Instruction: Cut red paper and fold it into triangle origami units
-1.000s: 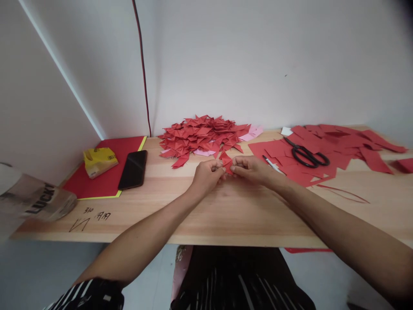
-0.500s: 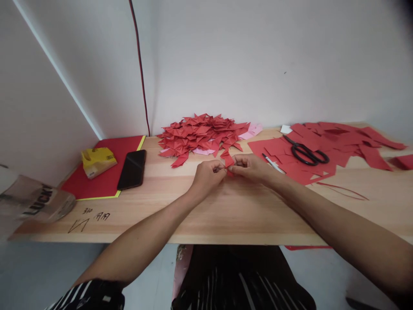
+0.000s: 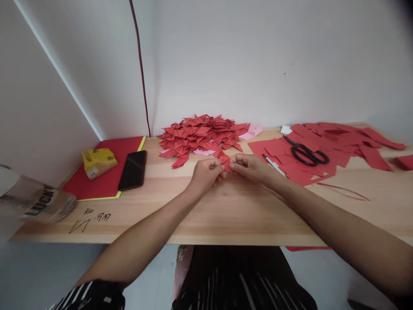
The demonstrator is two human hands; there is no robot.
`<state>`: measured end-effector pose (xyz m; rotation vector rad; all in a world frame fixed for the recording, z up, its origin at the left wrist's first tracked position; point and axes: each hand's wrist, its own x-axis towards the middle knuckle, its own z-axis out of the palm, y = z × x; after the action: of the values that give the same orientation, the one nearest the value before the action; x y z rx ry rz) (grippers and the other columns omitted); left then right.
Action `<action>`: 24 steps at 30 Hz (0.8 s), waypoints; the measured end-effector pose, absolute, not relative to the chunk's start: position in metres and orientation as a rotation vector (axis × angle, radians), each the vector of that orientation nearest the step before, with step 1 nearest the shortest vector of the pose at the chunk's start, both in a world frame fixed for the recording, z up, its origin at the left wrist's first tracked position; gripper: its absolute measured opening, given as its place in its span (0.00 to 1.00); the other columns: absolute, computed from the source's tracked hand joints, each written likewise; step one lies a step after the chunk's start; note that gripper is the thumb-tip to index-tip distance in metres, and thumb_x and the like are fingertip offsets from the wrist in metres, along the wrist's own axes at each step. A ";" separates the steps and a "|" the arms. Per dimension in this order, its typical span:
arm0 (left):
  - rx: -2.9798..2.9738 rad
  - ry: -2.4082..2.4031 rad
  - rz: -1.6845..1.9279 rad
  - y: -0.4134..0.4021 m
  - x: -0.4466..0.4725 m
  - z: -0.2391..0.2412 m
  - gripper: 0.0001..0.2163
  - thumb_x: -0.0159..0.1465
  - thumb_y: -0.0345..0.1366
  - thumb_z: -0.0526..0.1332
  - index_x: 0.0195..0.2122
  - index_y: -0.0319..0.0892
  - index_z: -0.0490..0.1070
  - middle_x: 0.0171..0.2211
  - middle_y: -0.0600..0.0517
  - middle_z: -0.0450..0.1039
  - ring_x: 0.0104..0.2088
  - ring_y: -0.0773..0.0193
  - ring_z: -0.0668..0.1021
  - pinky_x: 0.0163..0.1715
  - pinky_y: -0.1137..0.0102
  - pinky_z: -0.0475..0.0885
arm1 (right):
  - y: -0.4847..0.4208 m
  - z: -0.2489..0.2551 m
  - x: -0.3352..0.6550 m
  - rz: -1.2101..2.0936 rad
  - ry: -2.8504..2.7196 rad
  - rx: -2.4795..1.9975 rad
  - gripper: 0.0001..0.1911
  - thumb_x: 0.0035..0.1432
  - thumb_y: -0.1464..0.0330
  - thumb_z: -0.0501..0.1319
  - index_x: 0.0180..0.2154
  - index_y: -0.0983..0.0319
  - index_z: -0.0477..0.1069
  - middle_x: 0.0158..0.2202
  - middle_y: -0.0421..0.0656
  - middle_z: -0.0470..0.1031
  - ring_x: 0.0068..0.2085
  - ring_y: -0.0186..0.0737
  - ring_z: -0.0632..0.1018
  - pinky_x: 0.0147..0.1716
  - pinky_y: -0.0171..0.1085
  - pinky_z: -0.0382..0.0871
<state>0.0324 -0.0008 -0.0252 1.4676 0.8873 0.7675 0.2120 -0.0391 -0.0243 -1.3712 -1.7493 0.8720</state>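
Between my two hands is a small folded piece of red paper (image 3: 225, 161), held just above the wooden table. My left hand (image 3: 208, 173) pinches its left side with thumb and fingers. On the other side, my right hand (image 3: 247, 167) grips the right edge between thumb and forefinger. The fingertips cover part of the paper. Right behind it rises a heap of folded red paper pieces (image 3: 201, 133), with bits of pink paper (image 3: 253, 131) showing under its edge.
To the right, black-handled scissors (image 3: 306, 153) and a white pen (image 3: 273, 164) lie on cut red paper sheets (image 3: 338, 140). At left are a phone (image 3: 132, 170), a yellow packet (image 3: 99, 162), a red folder (image 3: 124, 144) and a clear cup marked LUCKY (image 3: 45, 202). A wall stands behind the table (image 3: 206, 224).
The red paper between my hands has been turned and spread, showing a wider face. My left hand has shifted slightly and its fingers have regripped; the right hand stays nearly in place.
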 end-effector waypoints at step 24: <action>1.125 0.744 0.719 -0.002 0.031 -0.022 0.04 0.55 0.30 0.60 0.25 0.35 0.73 0.28 0.45 0.79 0.20 0.73 0.72 0.19 0.77 0.63 | -0.048 -0.020 0.201 0.647 -1.607 -1.317 0.06 0.59 0.63 0.59 0.33 0.59 0.70 0.30 0.41 0.73 0.32 0.37 0.72 0.32 0.36 0.65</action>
<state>0.0306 -0.0019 -0.0216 1.1248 0.7444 0.7187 0.2008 -0.0482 -0.0203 -1.3171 -1.6066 0.6468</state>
